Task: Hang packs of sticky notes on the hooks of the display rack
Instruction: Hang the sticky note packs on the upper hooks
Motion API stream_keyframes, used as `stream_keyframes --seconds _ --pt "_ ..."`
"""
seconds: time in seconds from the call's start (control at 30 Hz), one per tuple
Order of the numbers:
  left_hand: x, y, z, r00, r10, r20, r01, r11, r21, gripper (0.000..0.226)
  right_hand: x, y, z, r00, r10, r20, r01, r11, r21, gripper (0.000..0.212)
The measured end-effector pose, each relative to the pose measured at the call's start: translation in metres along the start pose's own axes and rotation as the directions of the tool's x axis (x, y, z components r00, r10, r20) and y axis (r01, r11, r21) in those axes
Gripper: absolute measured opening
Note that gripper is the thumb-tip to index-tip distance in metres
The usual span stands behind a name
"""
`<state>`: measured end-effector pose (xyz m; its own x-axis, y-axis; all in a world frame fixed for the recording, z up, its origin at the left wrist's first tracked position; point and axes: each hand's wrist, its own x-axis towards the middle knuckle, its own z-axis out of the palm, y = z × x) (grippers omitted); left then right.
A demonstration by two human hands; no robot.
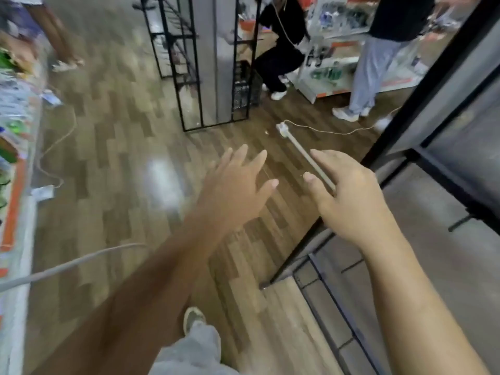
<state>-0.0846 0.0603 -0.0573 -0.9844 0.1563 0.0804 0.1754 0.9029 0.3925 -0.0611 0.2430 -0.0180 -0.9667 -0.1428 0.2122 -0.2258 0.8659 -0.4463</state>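
Observation:
No pack of sticky notes shows in the head view. My left hand (238,185) is stretched forward over the wooden floor, its fingers spread and nothing in it. My right hand (349,193) reaches forward beside it, thumb and forefinger apart. A pale thin strip (303,152) with a white block and a cord at its far end runs in behind that hand; it seems to lie on the floor. A black-framed display rack (438,147) with grey panels stands close on my right; a short black peg sticks out of it low down. The picture is blurred by motion.
A second black wire rack (194,77) stands ahead on the floor. One person crouches (281,50) and another stands (378,63) by white shelves at the back right. Stocked shelves (16,147) line the left edge. Cords trail across the floor. My own shoe (193,318) is below.

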Motion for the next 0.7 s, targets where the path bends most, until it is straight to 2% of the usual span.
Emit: stream_keyframes --seconds 0.1,0.23,0.7 --pt "0.004 -0.052 -0.006 0.991 -0.124 -0.047 0.126 0.990 0.056 0.061 0.041 -0.024 0.041 0.987 -0.058 0.150 0.059 0.998 0.002 0.051" --pt "0.027 -0.111 -0.023 0.963 -0.262 -0.058 0.266 0.960 0.084 0.062 0.097 -0.056 0.085 0.964 -0.108 0.244 0.120 0.992 -0.034 0.055" --pt "0.146 -0.253 -0.104 0.918 -0.361 -0.162 0.379 0.921 0.093 0.064 0.292 -0.155 0.160 0.948 -0.106 0.299 0.124 0.991 -0.041 0.056"
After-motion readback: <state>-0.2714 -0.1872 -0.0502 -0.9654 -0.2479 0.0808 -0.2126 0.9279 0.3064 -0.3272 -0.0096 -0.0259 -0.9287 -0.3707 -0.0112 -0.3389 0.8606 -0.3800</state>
